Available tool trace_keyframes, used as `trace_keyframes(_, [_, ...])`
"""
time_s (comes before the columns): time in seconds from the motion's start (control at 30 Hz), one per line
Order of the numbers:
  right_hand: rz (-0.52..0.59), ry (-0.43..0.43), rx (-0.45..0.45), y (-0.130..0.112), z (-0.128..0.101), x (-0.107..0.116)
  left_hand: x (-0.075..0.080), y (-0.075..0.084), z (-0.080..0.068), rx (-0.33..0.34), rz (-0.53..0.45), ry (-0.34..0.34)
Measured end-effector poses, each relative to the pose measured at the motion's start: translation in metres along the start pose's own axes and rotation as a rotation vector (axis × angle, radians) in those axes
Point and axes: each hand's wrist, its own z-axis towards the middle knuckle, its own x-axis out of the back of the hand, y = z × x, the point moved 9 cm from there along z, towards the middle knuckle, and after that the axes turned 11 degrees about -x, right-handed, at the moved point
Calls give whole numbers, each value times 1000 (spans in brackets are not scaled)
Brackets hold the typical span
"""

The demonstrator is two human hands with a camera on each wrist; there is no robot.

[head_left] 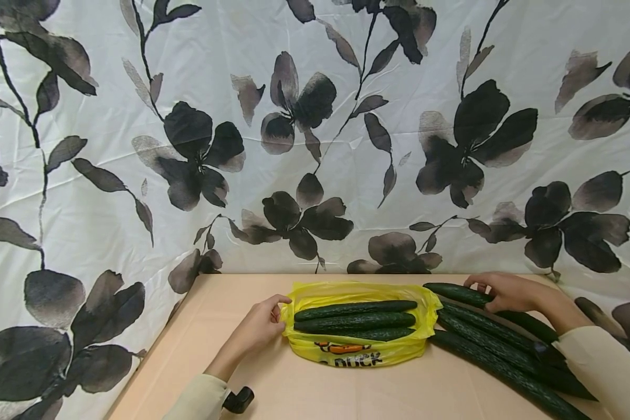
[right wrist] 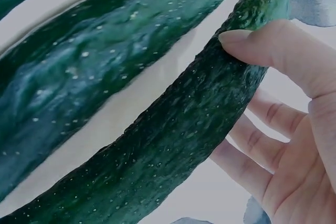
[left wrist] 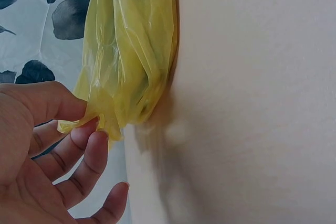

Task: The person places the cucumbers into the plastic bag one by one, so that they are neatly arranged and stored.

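Observation:
A yellow plastic bag (head_left: 399, 352) lies on the table with its mouth spread, and 3 dark green cucumbers (head_left: 354, 321) show side by side inside it. My left hand (head_left: 259, 325) pinches the bag's left end between thumb and fingers; in the left wrist view the gathered yellow plastic (left wrist: 139, 51) hangs from that pinch. At the right, my right hand (head_left: 509, 291) grips the rearmost loose cucumber (head_left: 454, 293). The right wrist view has the thumb across this cucumber (right wrist: 173, 124) and the fingers curled behind it. Another cucumber (right wrist: 121, 61) lies beside it, apart.
More loose cucumbers (head_left: 496, 363) lie slantwise on the right side of the peach-coloured table (head_left: 273, 385), their tips close to the bag. A white floral cloth (head_left: 304, 169) hangs behind the table. A black strap device (head_left: 238, 400) sits at the left wrist.

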Motion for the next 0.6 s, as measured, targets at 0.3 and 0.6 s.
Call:
trace_keyframes(0.3, [-45, 41, -4, -14, -4, 10, 1, 2, -3, -1, 8, -7])
trace_keyframes(0.6, [-73, 91, 16, -44, -14, 19, 2, 3, -6, -15, -2, -10])
